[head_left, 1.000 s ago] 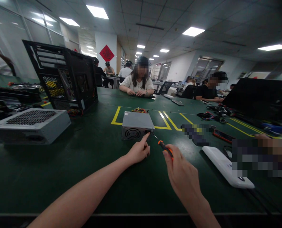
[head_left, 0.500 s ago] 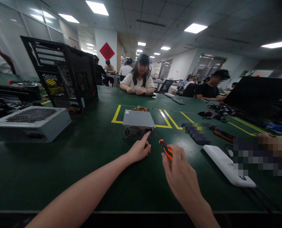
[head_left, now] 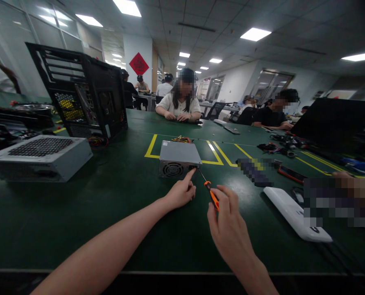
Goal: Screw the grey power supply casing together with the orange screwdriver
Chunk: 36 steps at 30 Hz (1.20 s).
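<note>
A grey power supply unit (head_left: 181, 152) with a round fan grille lies on the green table in front of me. My left hand (head_left: 181, 193) rests before it, index finger stretched out against the right end of its near face and the other fingers curled loosely, nothing seen in them. In my right hand (head_left: 227, 213) is an orange and black screwdriver (head_left: 211, 195), gripped by the handle between thumb and fingers. Its thin shaft slants up and left to the unit's lower right corner, close to my left fingertip. Whether the tip sits in a screw is too small to tell.
A second power supply (head_left: 41, 159) lies at the left, before a black computer case (head_left: 84, 94). Yellow tape (head_left: 153, 145) marks the table. At the right are a white power strip-like device (head_left: 295, 215), an orange-edged phone (head_left: 291, 174) and a dark monitor (head_left: 338, 127). A person (head_left: 179, 102) sits opposite.
My right hand has shifted slightly left and turned the screwdriver, whose handle now shows more orange and stands at a steeper angle. My left hand keeps its place at the power supply.
</note>
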### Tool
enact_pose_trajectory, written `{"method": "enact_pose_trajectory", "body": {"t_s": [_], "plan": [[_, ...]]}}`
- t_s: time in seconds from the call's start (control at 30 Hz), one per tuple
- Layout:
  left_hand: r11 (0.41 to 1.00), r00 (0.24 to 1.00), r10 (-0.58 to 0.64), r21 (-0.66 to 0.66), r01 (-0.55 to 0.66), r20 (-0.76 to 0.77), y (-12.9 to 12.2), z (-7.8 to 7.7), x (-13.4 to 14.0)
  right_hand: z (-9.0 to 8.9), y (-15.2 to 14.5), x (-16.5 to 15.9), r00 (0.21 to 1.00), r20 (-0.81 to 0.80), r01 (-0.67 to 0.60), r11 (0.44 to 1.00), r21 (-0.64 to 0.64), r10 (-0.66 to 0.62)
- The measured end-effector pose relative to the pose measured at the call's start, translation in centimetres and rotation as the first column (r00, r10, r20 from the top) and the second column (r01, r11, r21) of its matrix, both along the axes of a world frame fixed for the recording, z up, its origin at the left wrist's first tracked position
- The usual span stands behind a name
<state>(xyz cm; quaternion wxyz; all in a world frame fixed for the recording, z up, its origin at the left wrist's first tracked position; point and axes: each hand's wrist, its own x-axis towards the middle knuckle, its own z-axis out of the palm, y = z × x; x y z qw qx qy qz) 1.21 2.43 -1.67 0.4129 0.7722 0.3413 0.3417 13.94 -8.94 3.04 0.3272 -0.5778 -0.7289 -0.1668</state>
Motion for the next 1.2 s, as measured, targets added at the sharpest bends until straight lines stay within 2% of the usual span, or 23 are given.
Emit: {"method": "enact_pose_trajectory", "body": {"t_s": [0.1,0.27,0.37,0.47,0.53,0.7,0.97,1.03,1.13,1.2], "plan": [[1.000,1.000,0.000,0.002,0.000,0.003,0.0,0.0,0.0,-0.3,0.3,0.0,0.999,0.037,-0.033,0.996,0.086,0.030],[1.000,1.000,0.005,0.027,-0.005,-0.009,0.0,-0.1,0.0,-0.3,0.5,0.4,0.991,0.045,0.124,0.991,0.040,-0.126],[1.000,1.000,-0.003,0.027,0.003,-0.010,0.0,0.0,0.0,-0.4,0.5,0.2,0.997,-0.017,0.071,0.998,0.002,-0.070],[1.000,1.000,0.000,0.021,0.000,-0.006,-0.1,0.1,0.0,-0.6,0.6,-0.1,0.999,-0.007,-0.051,0.997,0.058,0.051],[1.000,1.000,0.006,0.018,-0.006,-0.010,-0.1,0.2,0.0,-0.9,0.7,0.0,0.997,0.020,-0.069,0.994,0.085,0.068],[1.000,1.000,0.009,0.004,-0.009,-0.026,0.0,0.1,-0.1,-1.0,0.8,0.9,0.989,-0.053,0.135,0.991,0.000,-0.135],[1.000,1.000,0.004,-0.006,-0.004,-0.008,-0.2,0.3,-0.1,-0.4,0.3,0.0,0.993,-0.086,-0.079,0.997,0.017,0.080],[1.000,1.000,0.004,-0.005,-0.004,-0.008,-0.2,0.3,-0.1,-0.2,0.5,0.3,0.995,-0.092,-0.030,0.999,0.031,0.032],[1.000,1.000,0.002,0.007,-0.001,-0.017,-0.1,0.2,-0.1,0.2,0.8,1.0,0.987,-0.119,0.106,0.994,-0.032,-0.109],[1.000,1.000,0.002,0.008,-0.002,-0.022,-0.1,0.2,-0.1,0.4,0.9,1.3,0.982,-0.148,0.105,0.992,-0.071,-0.114]]}}
